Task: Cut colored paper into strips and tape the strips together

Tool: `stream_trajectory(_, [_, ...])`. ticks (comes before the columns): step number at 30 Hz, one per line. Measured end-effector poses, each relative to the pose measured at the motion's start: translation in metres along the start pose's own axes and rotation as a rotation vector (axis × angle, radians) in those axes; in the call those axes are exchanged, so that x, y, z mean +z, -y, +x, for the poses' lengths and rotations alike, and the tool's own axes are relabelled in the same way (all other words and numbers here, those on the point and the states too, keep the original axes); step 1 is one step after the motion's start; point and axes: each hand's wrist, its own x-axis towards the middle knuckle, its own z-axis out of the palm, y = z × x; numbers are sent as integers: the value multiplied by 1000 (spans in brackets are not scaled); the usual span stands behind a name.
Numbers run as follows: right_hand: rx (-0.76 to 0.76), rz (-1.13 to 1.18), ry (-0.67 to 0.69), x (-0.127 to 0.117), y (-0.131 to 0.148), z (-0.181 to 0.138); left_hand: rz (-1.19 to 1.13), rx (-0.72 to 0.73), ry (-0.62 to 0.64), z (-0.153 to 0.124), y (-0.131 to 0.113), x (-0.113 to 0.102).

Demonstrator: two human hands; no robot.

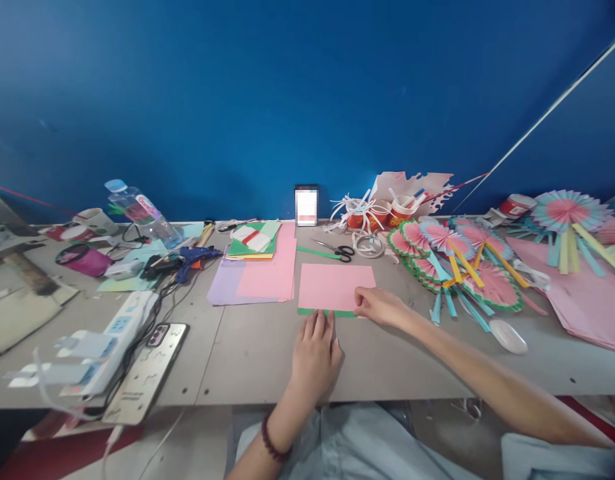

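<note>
A pink sheet of paper (334, 283) lies flat on the table in front of me, with a narrow green paper strip (310, 311) along its near edge. My left hand (316, 350) lies palm down, fingers stretched out and their tips on the strip near its middle. At the lower right corner of the sheet, my right hand (380, 305) has its fingers curled in a pinch at the strip's right end; the fingers partly hide the paper there. Black-handled scissors (343, 253) rest just beyond the sheet, beside another green strip (317, 252).
Stacked coloured paper (267, 280) lies to the left. Folded paper fans (452, 250) and a white mouse (508, 336) are on the right. A phone (147, 373), power strip (114, 340) and bottle (147, 213) stand left; a lit screen (306, 205) leans on the wall.
</note>
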Motion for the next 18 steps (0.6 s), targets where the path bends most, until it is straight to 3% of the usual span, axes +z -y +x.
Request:
stream_trajectory(4, [-170,58,-205,11,-3,-13,9,4,-9,-1,1,2])
stream_trajectory(8, [-329,26,-419,45,10,-33,18,8,-11,0,0,3])
stream_trajectory(13, [-386,-42,-426,80,27,-52,42,5,-5,1,1,-1])
stream_trajectory(18, [-339,-27,-368,85,26,-56,111,-14,-27,-4,15,-9])
